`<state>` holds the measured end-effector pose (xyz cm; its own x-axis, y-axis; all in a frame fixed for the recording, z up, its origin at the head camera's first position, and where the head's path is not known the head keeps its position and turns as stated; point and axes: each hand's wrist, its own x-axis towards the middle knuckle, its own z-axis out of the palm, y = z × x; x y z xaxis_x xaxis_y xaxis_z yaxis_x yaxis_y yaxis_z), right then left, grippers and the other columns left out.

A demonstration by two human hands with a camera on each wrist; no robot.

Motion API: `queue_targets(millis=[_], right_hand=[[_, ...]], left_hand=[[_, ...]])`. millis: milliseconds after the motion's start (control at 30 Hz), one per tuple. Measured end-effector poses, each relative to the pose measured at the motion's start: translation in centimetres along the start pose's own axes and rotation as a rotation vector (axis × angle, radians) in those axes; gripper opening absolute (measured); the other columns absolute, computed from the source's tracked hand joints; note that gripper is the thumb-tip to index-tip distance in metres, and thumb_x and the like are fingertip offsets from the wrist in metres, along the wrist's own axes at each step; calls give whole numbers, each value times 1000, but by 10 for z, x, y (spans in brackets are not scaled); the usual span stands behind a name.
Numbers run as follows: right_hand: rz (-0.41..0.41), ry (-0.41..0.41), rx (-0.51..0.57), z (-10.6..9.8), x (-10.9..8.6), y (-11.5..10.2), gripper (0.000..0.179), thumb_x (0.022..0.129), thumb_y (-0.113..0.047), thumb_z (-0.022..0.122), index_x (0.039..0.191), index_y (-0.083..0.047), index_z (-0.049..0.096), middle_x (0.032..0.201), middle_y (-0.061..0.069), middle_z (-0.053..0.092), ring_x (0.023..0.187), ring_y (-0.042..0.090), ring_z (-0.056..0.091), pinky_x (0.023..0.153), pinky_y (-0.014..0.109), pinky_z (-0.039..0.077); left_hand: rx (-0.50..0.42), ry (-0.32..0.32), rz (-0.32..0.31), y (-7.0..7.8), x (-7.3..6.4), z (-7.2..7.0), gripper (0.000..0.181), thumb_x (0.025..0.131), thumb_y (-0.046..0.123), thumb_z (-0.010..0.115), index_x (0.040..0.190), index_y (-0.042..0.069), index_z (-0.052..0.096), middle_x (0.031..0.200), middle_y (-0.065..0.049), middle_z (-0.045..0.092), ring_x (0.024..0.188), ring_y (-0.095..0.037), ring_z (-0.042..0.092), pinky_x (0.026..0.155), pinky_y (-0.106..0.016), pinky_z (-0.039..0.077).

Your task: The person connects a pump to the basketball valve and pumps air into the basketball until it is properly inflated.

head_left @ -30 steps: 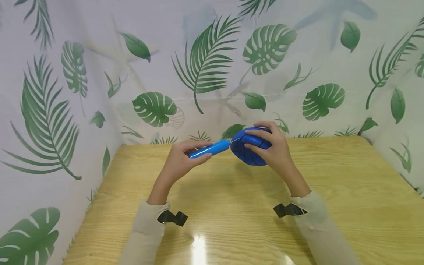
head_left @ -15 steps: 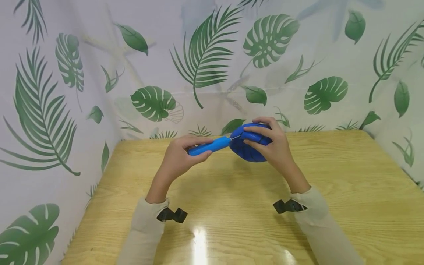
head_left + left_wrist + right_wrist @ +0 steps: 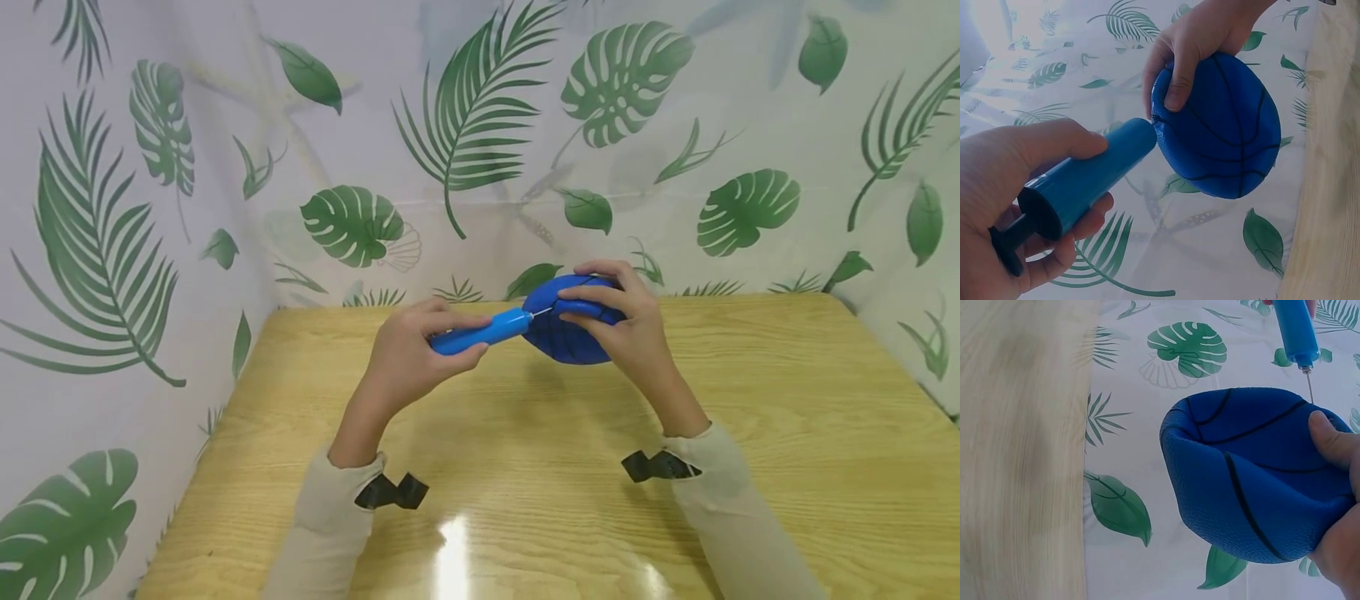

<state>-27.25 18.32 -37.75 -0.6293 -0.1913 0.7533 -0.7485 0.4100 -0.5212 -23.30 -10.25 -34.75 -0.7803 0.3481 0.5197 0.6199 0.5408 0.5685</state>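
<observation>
My left hand [image 3: 416,346] grips a blue hand pump [image 3: 483,332], its fingers wrapped round the barrel. A black handle [image 3: 1013,240] sits close against the pump's rear end in the left wrist view. From the front end a thin metal needle [image 3: 1310,387] reaches to the edge of a blue basketball [image 3: 566,337] with black lines. The ball is deflated and caved in, as the right wrist view shows [image 3: 1229,469]. My right hand [image 3: 630,321] pinches its folded rim, thumb beside the needle's tip. Whether the tip is inside the ball I cannot tell.
Both hands are above a wooden table [image 3: 495,500], near its far edge. Behind it and at the sides stands a pale cloth backdrop [image 3: 495,258] printed with green leaves. Each wrist carries a black strap mount [image 3: 392,492] over a beige sleeve.
The head view has tilted down slightly, so the backdrop appears higher. Both hands keep their holds on the pump and the ball, with only slight shifts; the needle stays at the ball's rim.
</observation>
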Motion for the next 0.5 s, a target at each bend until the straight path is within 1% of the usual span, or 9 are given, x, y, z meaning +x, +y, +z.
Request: queue_targets(millis=[167,333,400,500], right_hand=[[1,37,-12,5,0,-4,25,74,13,82,95,-2,80,120,20,63,118,30,58,109,20,43],[7,53,-4,8,-1,-9,23,74,13,82,92,-1,79,119,20,64,119,27,58,109,21,44],[1,48,11,8,-1,-11,22,74,14,81,91,0,79,120,21,64,119,25,58,109,22,44],[-18,36,37,6,1,-15,22,74,16,80,91,1,79,120,22,64,120,23,58,109,24,45]], left_hand=[[1,0,-6,4,-1,-3,30,82,23,85,111,17,81,91,-5,72,77,-16,61,67,-28,48],[-19,-1,-2,5,-1,-4,30,82,23,85,112,17,81,89,-5,72,75,-16,60,66,-28,48],[-42,-9,4,5,-1,-5,30,83,22,85,112,16,80,89,-6,72,75,-16,60,66,-28,48],[-107,-27,2,3,-2,-7,30,83,19,85,112,14,80,92,-6,74,75,-15,60,65,-28,49]])
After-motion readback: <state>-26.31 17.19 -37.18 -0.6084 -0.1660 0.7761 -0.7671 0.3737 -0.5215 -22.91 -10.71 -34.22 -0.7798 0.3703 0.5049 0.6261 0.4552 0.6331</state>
